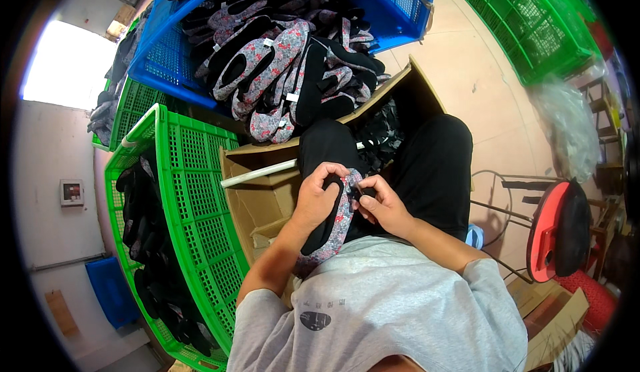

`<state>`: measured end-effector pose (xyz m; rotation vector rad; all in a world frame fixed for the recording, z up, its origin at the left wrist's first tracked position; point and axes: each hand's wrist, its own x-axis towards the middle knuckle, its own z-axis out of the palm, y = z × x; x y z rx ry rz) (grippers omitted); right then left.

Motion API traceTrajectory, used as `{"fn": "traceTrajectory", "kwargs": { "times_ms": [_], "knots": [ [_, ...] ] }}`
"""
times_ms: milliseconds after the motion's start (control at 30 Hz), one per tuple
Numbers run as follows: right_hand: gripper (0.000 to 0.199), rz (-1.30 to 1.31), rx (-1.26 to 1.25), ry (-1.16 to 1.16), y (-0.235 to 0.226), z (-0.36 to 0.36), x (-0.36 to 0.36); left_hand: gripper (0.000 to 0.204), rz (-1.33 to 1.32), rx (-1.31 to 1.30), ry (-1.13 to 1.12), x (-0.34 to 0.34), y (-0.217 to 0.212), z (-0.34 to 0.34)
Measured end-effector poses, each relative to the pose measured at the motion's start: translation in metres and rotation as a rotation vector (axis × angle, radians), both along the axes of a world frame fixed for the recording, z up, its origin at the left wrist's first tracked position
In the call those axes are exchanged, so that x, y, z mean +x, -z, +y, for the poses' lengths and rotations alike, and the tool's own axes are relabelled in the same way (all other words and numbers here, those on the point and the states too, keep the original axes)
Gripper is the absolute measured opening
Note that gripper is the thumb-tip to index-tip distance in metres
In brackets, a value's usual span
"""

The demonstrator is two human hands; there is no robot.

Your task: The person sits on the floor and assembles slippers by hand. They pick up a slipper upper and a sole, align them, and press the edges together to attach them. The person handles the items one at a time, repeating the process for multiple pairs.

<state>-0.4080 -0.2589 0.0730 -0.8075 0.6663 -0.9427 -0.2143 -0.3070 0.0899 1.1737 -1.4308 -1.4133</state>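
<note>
A floral slipper [342, 224] with a black lining lies lengthwise over my lap. Round its upper end, my left hand [316, 199] is closed, the thumb resting on the black inside. My right hand [388, 209] pinches at the slipper's edge beside the left fingertips. Whatever small part sits between the right fingertips is too hidden to name. Ahead of my knees, a heap of similar floral slippers [283, 52] fills and spills over the front of a blue crate [160, 55]. Several of them show small white tags.
An opened cardboard box [257, 202] stands around my legs, crossed by a white tube [260, 173]; dark scraps [381, 132] lie inside it. A green crate [203, 205] with black slippers is close on my left. Another green crate [517, 22] stands far right. A red-and-black seat [559, 232] is right.
</note>
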Motion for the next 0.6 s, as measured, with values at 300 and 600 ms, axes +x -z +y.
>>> {"fn": "traceTrajectory", "kwargs": {
  "times_ms": [300,600],
  "knots": [
    [0.030,0.452,-0.312,0.153,-0.001,0.004,0.016,0.029,0.197,0.081,-0.235,-0.016,0.013,0.013],
    [0.027,0.555,-0.319,0.210,0.000,0.004,0.025,0.029,0.178,0.072,-0.263,-0.018,0.012,0.015]
  ]
}}
